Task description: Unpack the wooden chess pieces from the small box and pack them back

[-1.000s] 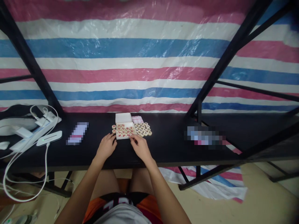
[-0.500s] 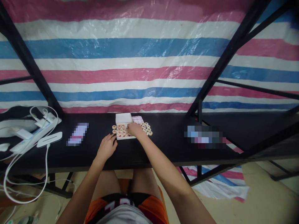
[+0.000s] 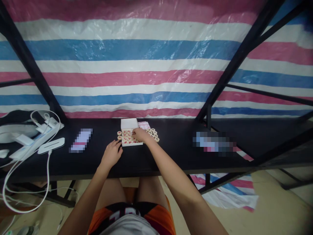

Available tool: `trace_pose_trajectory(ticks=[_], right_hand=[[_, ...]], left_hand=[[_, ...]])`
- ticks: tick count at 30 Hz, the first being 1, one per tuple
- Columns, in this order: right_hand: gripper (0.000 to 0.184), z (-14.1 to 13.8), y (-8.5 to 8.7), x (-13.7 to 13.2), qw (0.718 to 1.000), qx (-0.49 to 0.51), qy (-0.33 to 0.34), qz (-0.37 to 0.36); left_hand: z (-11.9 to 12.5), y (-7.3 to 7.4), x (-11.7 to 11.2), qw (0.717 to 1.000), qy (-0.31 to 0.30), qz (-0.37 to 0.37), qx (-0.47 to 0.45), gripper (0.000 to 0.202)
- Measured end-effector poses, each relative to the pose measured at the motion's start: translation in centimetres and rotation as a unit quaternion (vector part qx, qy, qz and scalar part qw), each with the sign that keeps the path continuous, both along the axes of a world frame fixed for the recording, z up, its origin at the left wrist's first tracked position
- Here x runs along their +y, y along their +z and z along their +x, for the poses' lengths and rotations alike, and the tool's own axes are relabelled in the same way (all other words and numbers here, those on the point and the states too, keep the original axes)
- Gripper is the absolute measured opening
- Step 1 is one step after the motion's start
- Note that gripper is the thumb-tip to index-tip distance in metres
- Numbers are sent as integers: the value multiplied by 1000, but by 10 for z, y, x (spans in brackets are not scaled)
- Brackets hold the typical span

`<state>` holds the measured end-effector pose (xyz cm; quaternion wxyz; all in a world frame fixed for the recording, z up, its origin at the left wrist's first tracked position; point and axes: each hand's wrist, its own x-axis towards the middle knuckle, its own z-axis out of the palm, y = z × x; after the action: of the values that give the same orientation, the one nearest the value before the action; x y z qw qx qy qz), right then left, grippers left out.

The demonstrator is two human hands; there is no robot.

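Observation:
A small white box (image 3: 125, 144) on the black table (image 3: 171, 156) holds round wooden chess discs with red marks (image 3: 127, 137). Its white lid (image 3: 129, 123) lies just behind it. My right hand (image 3: 141, 134) reaches over the box's right edge, fingers curled on the discs; what it grips is hidden. More discs with dark marks (image 3: 153, 134) lie loose to the right, and two discs (image 3: 119, 135) sit left of the box. My left hand (image 3: 111, 154) rests on the table in front of the box's left corner, fingers loosely bent, holding nothing.
A power strip with white chargers and looping cables (image 3: 36, 140) fills the table's left end. Blurred flat items lie at left (image 3: 80, 140) and right (image 3: 214, 143). Black frame struts (image 3: 234, 62) rise on both sides before a striped tarp (image 3: 137, 58).
My right hand has moved from the box's near right corner up and forward onto the discs at the box's right side. My left hand has stayed almost still.

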<state>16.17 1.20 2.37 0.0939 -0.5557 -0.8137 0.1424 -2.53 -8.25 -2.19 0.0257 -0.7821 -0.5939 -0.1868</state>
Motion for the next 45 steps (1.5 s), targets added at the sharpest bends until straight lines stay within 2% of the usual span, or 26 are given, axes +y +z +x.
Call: trace_pose_trajectory(ticks=[4, 7, 10, 14, 16, 18, 22, 25, 28, 36, 45], right_hand=[[33, -1, 1, -1, 1000, 20, -2, 19], [30, -1, 1, -2, 998, 42, 6, 40], [24, 2, 1, -10, 990, 115, 8, 84], [19, 9, -7, -52, 946, 291, -20, 144], [20, 11, -17, -79, 921, 362, -34, 141], [16, 12, -29, -102, 911, 391, -40, 123], [11, 9, -46, -117, 930, 354, -24, 98], [11, 6, -49, -113, 943, 314, -27, 110], [13, 6, -49, -112, 950, 289, -22, 119], [28, 9, -50, -116, 954, 286, 15, 85], [23, 9, -53, -115, 951, 297, 4, 81]], left_hand=[[-1, -1, 0, 1000, -1, 5, -1, 39], [-2, -3, 1, 1000, -2, 10, -2, 39], [-2, -4, 1, 1000, -3, 10, -4, 38], [-1, -1, 0, 1000, -4, 11, -25, 40], [0, 2, -2, 999, 3, 16, -50, 41], [1, 7, -5, 996, -2, 28, -82, 38], [4, 16, -13, 987, -85, 44, -132, 27], [7, 21, -19, 980, -151, 5, -130, 26], [8, 24, -22, 976, -183, -30, -110, 26], [7, 23, -21, 973, -216, -34, -72, 26], [6, 23, -21, 970, -216, -51, -97, 18]])
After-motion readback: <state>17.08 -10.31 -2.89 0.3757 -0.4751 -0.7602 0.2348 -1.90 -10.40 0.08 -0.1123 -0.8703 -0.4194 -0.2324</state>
